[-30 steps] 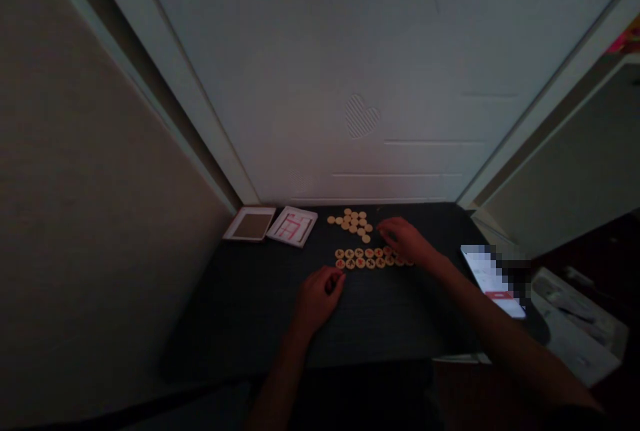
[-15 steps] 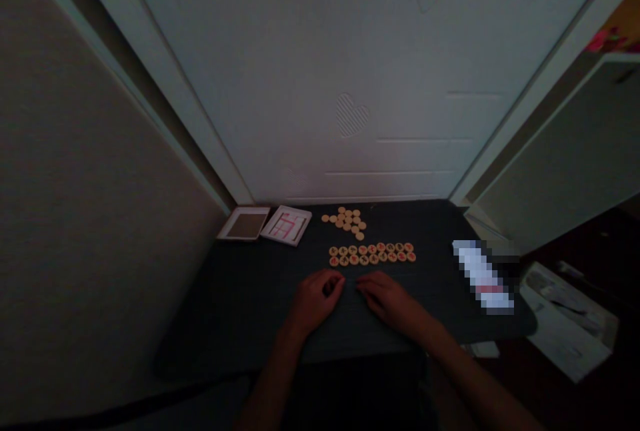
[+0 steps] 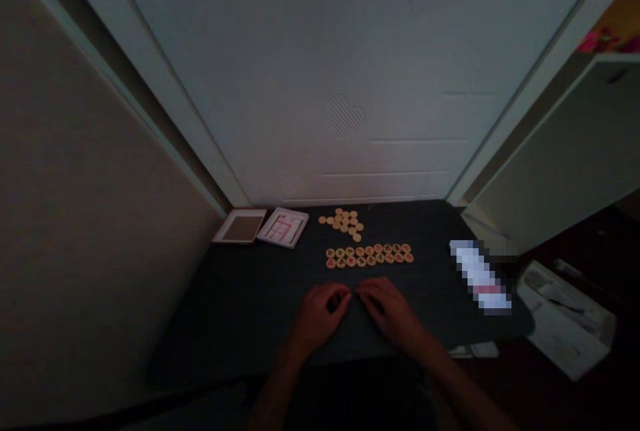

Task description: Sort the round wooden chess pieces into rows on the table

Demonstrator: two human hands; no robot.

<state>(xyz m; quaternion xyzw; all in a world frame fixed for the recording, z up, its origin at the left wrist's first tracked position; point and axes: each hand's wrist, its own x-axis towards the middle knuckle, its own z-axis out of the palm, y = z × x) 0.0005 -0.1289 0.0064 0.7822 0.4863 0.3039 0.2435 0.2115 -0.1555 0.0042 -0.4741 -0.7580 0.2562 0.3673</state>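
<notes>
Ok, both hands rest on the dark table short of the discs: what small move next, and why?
Probably reach the right hand forward to the loose cluster of pale round wooden discs: it lies unsorted behind the two neat rows of marked discs, and that hand looks open.

left hand [image 3: 320, 314]: loosely curled, palm down | right hand [image 3: 393, 311]: flat, fingers forward | hands nearly touching
</notes>
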